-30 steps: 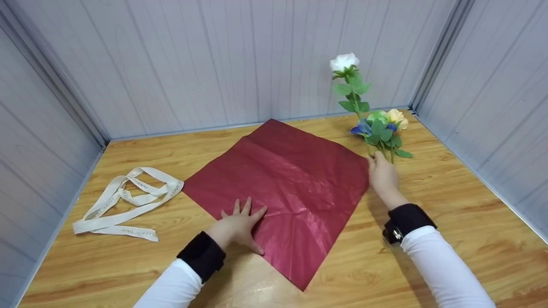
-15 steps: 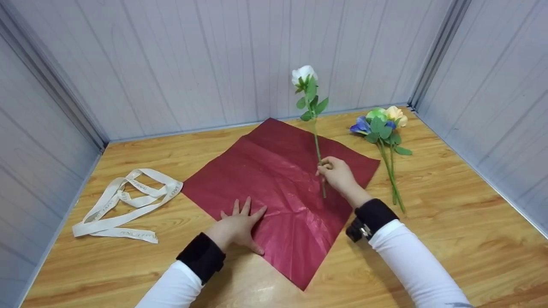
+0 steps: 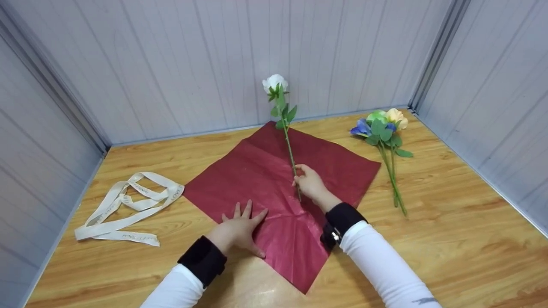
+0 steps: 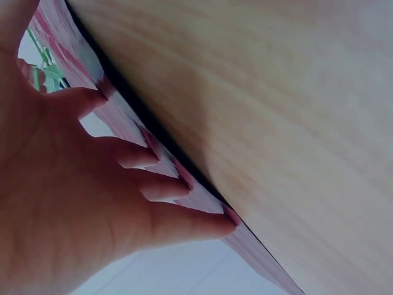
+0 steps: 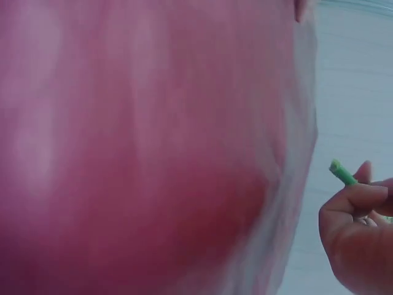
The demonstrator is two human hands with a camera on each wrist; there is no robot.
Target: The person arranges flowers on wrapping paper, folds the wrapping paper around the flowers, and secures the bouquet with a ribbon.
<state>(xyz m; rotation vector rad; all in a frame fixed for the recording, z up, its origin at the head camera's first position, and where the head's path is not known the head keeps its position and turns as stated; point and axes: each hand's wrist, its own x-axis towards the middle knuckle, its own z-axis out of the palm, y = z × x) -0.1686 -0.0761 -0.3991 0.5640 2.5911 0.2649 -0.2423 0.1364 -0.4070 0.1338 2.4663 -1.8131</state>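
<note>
My right hand point(image 3: 311, 185) pinches the green stem of a white rose point(image 3: 275, 84) over the middle of a dark red sheet of wrapping paper point(image 3: 338, 160). The bloom points toward the back wall, and the cut end of the stem sticks out below my fingers, as the right wrist view also shows with the hand point(image 5: 359, 233). Fingers spread, my left hand point(image 3: 239, 229) rests on the paper's lower left edge. In the left wrist view the left hand point(image 4: 110, 190) touches the paper with its fingertips.
Right of the paper lie several flowers point(image 3: 383, 128), blue, green and peach, with stems point(image 3: 393, 179) toward me. A cream printed ribbon point(image 3: 124, 222) lies looped at the left. Grey panel walls point(image 3: 192, 64) enclose the wooden table point(image 3: 462, 239) at the back and sides.
My right hand has carried the white rose left, from beside the other flowers to over the middle of the paper. The left hand has stayed in place on the paper.
</note>
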